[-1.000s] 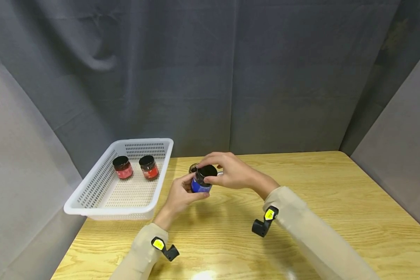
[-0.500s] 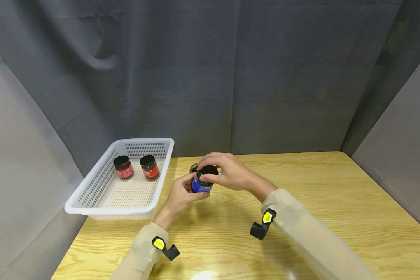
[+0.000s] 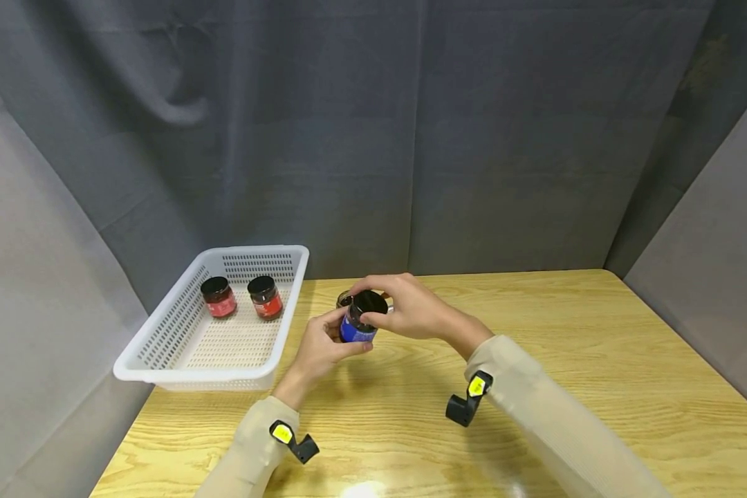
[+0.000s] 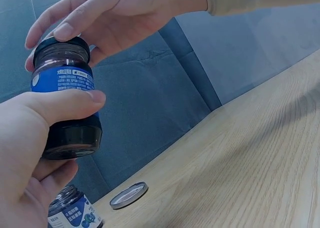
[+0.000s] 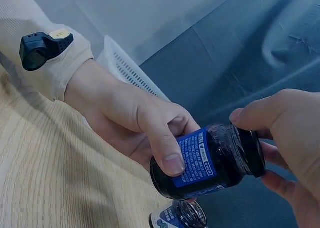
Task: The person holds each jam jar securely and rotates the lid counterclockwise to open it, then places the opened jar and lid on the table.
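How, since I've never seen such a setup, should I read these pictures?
There is no machine: these are a person's two bare hands. The wide picture comes from a camera worn on the head, the two closer ones from small black cameras worn on the wrists. The left hand holds a blue-labelled glass jar; the right hand grips its round black lid. On the pale wooden table are an open glass jar with a blue-and-white label and a loose, round, silvery lid. A white perforated plastic basket holds a pink-labelled glass jar and a red-labelled glass jar.
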The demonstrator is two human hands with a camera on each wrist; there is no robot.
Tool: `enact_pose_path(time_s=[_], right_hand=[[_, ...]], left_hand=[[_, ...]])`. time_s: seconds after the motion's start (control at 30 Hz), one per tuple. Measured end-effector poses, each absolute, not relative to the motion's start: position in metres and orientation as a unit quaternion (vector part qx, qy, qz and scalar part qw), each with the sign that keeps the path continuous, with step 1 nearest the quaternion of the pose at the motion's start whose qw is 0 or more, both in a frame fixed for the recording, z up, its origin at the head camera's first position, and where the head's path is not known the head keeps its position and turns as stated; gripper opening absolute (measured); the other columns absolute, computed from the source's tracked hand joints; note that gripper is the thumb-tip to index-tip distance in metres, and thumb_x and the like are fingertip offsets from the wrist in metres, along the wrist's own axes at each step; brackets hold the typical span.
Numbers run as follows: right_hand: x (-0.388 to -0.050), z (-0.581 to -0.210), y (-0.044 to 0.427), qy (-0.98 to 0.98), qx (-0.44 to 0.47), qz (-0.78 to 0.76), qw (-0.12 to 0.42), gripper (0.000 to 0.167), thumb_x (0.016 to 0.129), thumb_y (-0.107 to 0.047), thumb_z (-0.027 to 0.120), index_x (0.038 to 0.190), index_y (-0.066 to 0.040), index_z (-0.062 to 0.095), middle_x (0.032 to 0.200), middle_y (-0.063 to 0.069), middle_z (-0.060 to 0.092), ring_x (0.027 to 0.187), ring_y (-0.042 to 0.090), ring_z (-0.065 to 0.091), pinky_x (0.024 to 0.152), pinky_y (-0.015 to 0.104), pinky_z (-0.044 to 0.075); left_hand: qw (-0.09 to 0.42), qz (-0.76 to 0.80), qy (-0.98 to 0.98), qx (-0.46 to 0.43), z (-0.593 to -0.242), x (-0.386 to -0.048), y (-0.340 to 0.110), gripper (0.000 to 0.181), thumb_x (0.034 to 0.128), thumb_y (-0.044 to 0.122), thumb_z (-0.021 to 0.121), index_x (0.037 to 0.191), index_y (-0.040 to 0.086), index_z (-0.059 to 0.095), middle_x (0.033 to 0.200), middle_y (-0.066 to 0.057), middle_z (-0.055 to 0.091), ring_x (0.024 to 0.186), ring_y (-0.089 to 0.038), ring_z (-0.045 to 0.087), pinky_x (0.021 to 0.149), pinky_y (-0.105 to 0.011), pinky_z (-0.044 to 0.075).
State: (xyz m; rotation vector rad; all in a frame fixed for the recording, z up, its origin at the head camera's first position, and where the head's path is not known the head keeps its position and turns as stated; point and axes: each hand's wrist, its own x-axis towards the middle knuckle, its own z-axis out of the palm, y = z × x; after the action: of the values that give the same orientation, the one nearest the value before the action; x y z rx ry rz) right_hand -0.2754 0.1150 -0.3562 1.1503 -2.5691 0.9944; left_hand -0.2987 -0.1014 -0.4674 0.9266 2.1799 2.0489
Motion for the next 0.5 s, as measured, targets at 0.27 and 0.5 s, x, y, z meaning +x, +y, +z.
enact_pose_path(time_s=[0.27, 0.5], right_hand=[[-0.2742, -0.3561, 0.1143, -0.857, 0.388, 0.331, 0.069, 0.040, 0.092, -0.010, 0.074, 0.132, -0.011, 0.067, 0.130, 0.005, 0.068, 0.119, 0.022, 0.064, 0.099, 0.042, 0.052], [-0.2759, -0.3590, 0.1094, -0.853, 0.390, 0.334, 0.094, 0.028, 0.098, -0.021, 0.074, 0.123, -0.008, 0.072, 0.127, 0.005, 0.070, 0.116, 0.020, 0.065, 0.094, 0.038, 0.055]], left_hand=[[0.003, 0.651, 0.701, 0.290, -0.4701, -0.3009, -0.1021, 0.064, 0.0802, 0.000, 0.088, 0.139, 0.005, 0.064, 0.123, -0.012, 0.071, 0.103, -0.026, 0.070, 0.085, -0.034, 0.058], [0.014, 0.654, 0.699, 0.290, -0.4692, -0.2993, -0.1022, 0.063, 0.0814, 0.005, 0.089, 0.139, 0.008, 0.065, 0.125, -0.009, 0.071, 0.107, -0.028, 0.069, 0.087, -0.035, 0.058]])
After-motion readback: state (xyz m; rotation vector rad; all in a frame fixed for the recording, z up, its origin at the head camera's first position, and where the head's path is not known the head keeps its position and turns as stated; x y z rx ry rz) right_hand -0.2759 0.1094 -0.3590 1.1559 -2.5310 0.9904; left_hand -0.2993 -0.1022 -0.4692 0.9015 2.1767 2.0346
